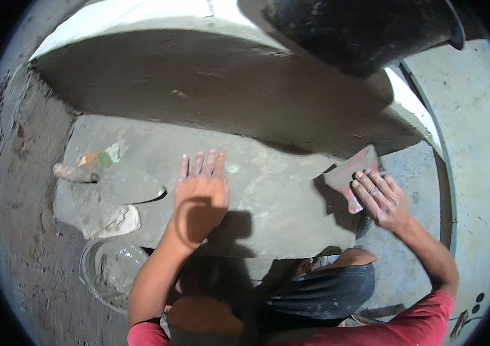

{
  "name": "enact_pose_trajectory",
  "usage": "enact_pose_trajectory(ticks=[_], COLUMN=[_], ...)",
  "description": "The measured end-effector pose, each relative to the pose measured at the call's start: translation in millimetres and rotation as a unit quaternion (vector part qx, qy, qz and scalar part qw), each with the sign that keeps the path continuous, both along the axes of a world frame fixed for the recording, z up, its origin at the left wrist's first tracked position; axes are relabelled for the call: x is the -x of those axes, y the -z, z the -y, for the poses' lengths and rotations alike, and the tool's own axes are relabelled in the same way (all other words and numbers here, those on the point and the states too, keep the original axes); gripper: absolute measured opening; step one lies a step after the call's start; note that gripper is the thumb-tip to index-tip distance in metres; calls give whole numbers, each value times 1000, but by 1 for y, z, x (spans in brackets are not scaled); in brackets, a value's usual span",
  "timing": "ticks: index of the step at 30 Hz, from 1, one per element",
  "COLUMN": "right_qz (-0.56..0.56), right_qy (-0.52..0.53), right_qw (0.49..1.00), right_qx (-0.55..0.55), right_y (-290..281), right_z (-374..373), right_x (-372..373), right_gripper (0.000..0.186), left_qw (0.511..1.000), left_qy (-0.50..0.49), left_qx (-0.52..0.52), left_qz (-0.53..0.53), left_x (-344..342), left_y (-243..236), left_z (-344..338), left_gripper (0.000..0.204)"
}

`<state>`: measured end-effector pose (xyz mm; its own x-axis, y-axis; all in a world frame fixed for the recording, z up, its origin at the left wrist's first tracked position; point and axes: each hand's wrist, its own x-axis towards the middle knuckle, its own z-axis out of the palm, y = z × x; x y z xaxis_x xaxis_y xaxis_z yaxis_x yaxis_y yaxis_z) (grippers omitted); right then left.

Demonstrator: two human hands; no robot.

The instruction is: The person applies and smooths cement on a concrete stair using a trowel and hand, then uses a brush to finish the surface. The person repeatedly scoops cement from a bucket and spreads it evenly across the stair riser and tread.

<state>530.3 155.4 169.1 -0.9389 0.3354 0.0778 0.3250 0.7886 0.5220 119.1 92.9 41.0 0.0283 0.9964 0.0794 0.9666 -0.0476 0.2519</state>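
Note:
My left hand [202, 193] lies palm down with its fingers stretched out over the grey slab [279, 202], holding nothing. In my right hand [384, 202] is a plastering float [352, 173], a flat grey plate with worn red patches, tilted above the slab's right end. My fingers wrap over its right side; how its back is gripped is hidden. On the slab to the left of my left hand rests a pointed trowel [129, 185], smeared with grey mortar, its handle toward the left wall.
A low wall [216, 86] with a grey plastered face and white top runs behind the slab. A black bucket [366, 29] stands on it. Near my left forearm is a bowl [86, 268] of wet mortar. A crumpled packet [98, 158] and a pale scrap [121, 222] lie on the slab.

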Motion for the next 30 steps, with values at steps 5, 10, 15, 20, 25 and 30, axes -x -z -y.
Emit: enact_pose_trajectory(ticks=[5,10,15,20,25,30], right_qz=[-409,-568,-526,-472,-460,-450], right_qy=[301,172,129,54,21,-191], right_qw=[731,323,348,562,686,646], right_qx=[456,737,765,677,564,586], right_y=[10,40,33,27,29,32], right_z=[39,18,17,13,10,-16], right_x=[47,99,151,203,233,255], right_gripper=[34,29,34,25,30,37], left_qw=[988,982,983,992,992,997], left_qy=[25,-157,-156,-74,-122,-39], left_qx=[-55,-92,79,64,-2,-32], left_qz=[145,45,-48,-75,-44,59], left_x=[24,165,257,271,228,203], left_y=[-31,-70,-68,-80,-105,-123], left_z=[37,78,109,122,166,186], left_gripper=[57,69,71,47,46,42])
